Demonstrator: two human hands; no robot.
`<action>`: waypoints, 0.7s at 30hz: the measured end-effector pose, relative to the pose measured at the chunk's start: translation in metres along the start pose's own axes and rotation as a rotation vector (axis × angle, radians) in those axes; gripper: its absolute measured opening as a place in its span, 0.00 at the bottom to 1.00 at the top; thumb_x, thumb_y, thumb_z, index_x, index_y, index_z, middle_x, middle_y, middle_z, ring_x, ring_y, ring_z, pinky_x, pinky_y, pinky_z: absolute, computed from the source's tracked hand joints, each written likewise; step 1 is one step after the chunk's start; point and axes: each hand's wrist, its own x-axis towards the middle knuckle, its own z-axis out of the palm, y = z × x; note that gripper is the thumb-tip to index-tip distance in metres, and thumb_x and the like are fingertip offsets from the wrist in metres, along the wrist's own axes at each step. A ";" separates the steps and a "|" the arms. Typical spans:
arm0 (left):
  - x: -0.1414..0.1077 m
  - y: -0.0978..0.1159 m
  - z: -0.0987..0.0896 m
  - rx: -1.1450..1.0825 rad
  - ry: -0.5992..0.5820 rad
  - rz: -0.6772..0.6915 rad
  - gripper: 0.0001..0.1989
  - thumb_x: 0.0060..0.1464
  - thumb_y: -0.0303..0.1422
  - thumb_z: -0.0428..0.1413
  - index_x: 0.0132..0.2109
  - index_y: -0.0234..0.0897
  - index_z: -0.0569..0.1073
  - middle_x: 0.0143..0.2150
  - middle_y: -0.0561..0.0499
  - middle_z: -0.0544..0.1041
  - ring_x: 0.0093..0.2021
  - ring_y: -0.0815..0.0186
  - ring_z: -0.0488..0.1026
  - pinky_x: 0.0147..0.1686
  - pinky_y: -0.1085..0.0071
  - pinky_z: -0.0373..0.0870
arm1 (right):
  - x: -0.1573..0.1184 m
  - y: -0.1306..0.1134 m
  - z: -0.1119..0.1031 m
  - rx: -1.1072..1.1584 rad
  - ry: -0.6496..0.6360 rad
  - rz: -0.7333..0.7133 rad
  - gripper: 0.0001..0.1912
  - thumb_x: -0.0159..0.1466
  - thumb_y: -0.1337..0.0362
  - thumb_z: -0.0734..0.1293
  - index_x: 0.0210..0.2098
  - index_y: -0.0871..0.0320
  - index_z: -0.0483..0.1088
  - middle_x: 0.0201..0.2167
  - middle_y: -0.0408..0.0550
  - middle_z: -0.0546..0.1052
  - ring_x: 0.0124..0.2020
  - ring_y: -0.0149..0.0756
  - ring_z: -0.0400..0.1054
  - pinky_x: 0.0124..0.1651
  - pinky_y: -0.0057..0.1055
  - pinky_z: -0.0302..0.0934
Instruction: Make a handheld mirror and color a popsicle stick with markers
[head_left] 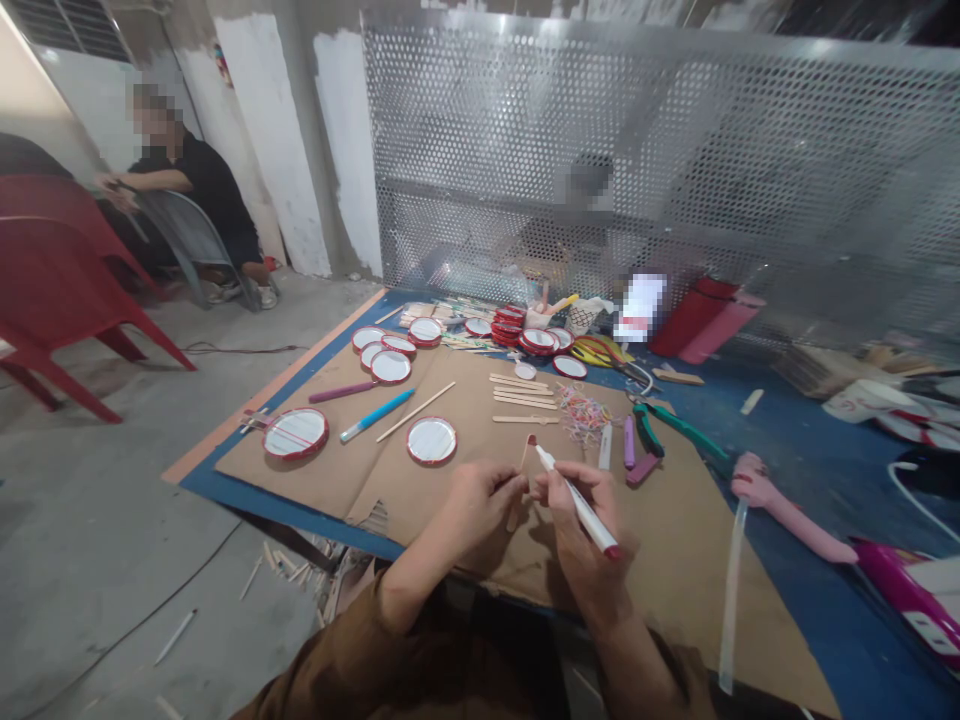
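My left hand (484, 503) pinches a flat wooden craft stick (525, 455) upright near the front of the brown cardboard (465, 380); the stick's top end is coloured red. In my right hand (589, 510) is a white marker (589, 515) with a red end, its tip close to the red end of the stick. Whether the tip touches the stick I cannot tell. Just beyond my hands lie several craft sticks (523, 393) in a row. A small tangle of coloured rubber bands (586, 412) sits beside them. To the left rests a red-rimmed white disc (431, 440).
At left are a banjo-like disc with a neck (296, 433), a blue pen (377, 415) and a thin wooden rod (416, 411). At right lie green-handled pliers (649, 430) and a pink glue gun (787, 515). Beyond stands a perforated metal panel (480, 150); a person (191, 180) sits far left.
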 end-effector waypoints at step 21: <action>0.000 -0.001 0.000 0.016 -0.004 -0.012 0.16 0.58 0.33 0.50 0.24 0.35 0.72 0.22 0.52 0.72 0.27 0.68 0.66 0.28 0.75 0.58 | 0.001 -0.001 0.000 0.009 0.013 -0.008 0.11 0.65 0.56 0.66 0.41 0.56 0.68 0.29 0.45 0.78 0.27 0.34 0.75 0.31 0.30 0.71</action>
